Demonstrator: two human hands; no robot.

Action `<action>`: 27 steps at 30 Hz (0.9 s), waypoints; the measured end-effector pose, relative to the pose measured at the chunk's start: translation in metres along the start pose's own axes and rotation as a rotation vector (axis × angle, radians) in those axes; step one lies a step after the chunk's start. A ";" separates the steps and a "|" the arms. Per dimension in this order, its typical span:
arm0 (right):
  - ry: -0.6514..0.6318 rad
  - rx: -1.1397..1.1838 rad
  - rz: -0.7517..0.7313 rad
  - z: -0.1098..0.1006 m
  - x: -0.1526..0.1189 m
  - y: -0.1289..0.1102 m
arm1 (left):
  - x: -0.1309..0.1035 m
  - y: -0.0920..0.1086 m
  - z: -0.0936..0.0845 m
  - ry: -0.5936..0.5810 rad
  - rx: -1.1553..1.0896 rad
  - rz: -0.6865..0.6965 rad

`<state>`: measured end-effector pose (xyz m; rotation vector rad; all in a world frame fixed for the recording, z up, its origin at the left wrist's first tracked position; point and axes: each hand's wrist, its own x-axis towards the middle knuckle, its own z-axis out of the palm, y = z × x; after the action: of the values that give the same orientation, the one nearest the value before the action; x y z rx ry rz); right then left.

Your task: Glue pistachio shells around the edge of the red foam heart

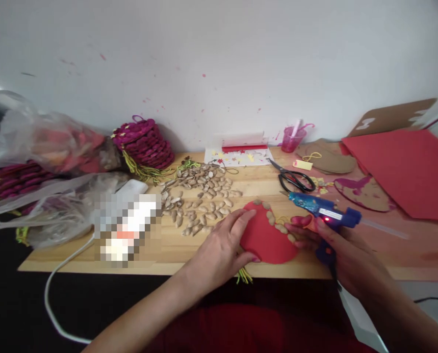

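Note:
My left hand (217, 247) grips the left edge of a rounded red paper piece (268, 242), thumb below and fingers on top. Along that piece's upper and right rim runs a row of peanut shell halves (270, 217). A blue glue gun (310, 204) is in my right hand (351, 257), its nozzle pointing left and a small red light lit on its side. The fingertips of the right hand also reach the paper's right rim, by the shells. Yellow-green yarn strands (244, 275) stick out under the paper. Many peanut shells (207, 184) lie scattered left of it.
Black-handled scissors (296, 181) lie behind the glue gun. Purple shell-covered baskets (145, 147) and plastic bags (60, 142) stand left. At the right are red sheets (406, 166), cardboard pieces (329, 156) and a pink cup (291, 140). A white cable (49, 284) hangs over the table's front edge.

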<state>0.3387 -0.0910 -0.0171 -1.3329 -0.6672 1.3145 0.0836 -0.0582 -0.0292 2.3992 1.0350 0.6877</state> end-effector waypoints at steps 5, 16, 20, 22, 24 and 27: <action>0.073 0.093 -0.046 0.001 0.001 -0.002 | 0.003 -0.005 -0.005 0.013 0.011 0.000; 0.043 0.106 0.024 0.005 0.006 0.003 | -0.013 -0.044 -0.098 0.643 0.236 -0.298; 0.033 0.087 0.020 0.004 0.007 0.006 | -0.020 -0.062 -0.107 0.797 -0.035 -0.359; 0.006 0.082 0.007 0.005 0.007 0.007 | -0.014 -0.059 -0.093 0.760 -0.265 -0.334; -0.027 0.082 -0.005 0.006 0.006 0.006 | 0.000 -0.048 -0.078 0.688 -0.413 -0.308; -0.070 0.090 0.000 0.007 0.004 0.004 | 0.025 -0.024 -0.075 0.565 -0.507 -0.233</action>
<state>0.3321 -0.0864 -0.0205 -1.2196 -0.6481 1.3803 0.0407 -0.0100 0.0227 1.6512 1.1496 1.3919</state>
